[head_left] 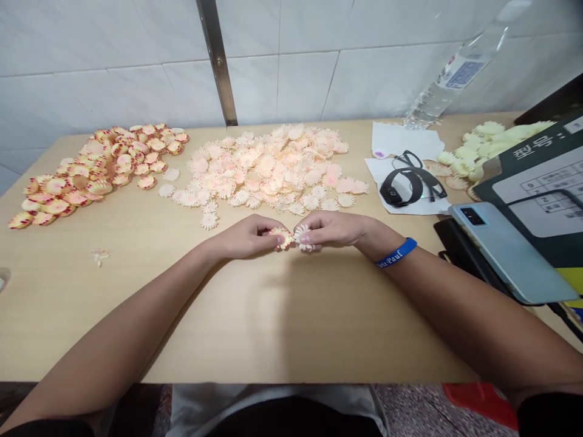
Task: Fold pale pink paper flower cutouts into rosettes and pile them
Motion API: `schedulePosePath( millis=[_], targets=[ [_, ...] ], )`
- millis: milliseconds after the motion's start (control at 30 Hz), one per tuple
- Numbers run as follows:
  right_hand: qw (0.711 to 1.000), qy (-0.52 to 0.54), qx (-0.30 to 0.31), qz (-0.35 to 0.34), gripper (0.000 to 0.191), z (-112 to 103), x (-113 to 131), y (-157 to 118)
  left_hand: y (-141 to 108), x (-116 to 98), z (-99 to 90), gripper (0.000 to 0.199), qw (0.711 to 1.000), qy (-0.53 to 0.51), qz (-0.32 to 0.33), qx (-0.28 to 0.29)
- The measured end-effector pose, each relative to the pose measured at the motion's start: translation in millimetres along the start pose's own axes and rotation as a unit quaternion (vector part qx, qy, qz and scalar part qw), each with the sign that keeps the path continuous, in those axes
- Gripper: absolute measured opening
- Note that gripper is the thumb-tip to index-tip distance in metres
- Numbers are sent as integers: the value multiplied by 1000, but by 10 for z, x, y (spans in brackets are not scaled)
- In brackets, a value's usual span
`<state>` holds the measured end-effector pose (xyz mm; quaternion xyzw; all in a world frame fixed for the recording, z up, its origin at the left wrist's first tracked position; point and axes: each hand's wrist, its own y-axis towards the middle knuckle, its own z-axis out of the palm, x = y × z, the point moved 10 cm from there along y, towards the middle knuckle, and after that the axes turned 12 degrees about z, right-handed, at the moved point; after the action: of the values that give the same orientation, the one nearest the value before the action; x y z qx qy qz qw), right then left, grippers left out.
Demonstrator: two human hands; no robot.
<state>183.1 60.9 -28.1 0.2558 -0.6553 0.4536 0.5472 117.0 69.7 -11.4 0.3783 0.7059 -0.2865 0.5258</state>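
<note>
The left hand [246, 238] pinched one red-edged daisy cutout [282, 238] between its fingertips, and the right hand [330, 230], wearing one blue wristband [396, 252], pinched one pale daisy cutout [303, 238], the two held side by side at the grip. Straight ahead of the grip lay a pale pink heap of cutouts [268, 170], its nearest pieces just beyond the fingers; ahead and left lay a red-edged heap [95, 170], and far right a pale yellow heap [483, 145]. To the right were one pair of glasses [412, 164], one black smartwatch [401, 188] and one phone [510, 252]. Bare tabletop [291, 328] stretched from the grip to the near edge, and a white tiled wall [282, 85] rose behind.
</note>
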Motion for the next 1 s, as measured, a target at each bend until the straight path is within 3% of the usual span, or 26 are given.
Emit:
schedulePosePath(
  millis=[133, 267, 367, 433, 500, 600, 667, 700, 767, 900, 1000],
  targets=[
    [993, 103, -47, -20, 44, -117, -41, 36, 11, 22, -75, 26, 999, -26, -1, -45],
    [987, 133, -91, -27, 40, -201, -72, 51, 4, 89, -121, 27, 995, -60, -23, -81],
    [973, 128, -178, -65, 35, -316, -25, 14, 2, 125, -184, 32, 988, -84, -12, -129],
    [954, 81, -272, -92, 31, -419, 31, -59, -1, 136, -228, 35, 984, -84, 1, -160],
    [910, -13, -401, -101, 26, -540, 105, -201, -15, 139, -279, 35, 979, -68, 7, -195],
    [786, -176, -584, -102, 31, -622, 276, -500, -58, 107, -368, 33, 967, -22, 10, -255],
    [712, -250, -645, -118, 35, -566, 395, -636, -91, 82, -415, 30, 957, 15, 4, -289],
    [693, -275, -654, -129, 29, -517, 442, -661, -109, 70, -436, 28, 952, 33, 1, -306],
    [687, -303, -643, -150, 13, -402, 502, -637, -144, 47, -470, 29, 940, 70, -5, -334],
    [739, -291, -582, -174, 16, -203, 517, -478, -183, 8, -489, 31, 923, 128, 1, -363],
    [755, -264, -578, -159, 15, -184, 470, -427, -175, 2, -451, 29, 922, 147, 12, -359]
  ],
)
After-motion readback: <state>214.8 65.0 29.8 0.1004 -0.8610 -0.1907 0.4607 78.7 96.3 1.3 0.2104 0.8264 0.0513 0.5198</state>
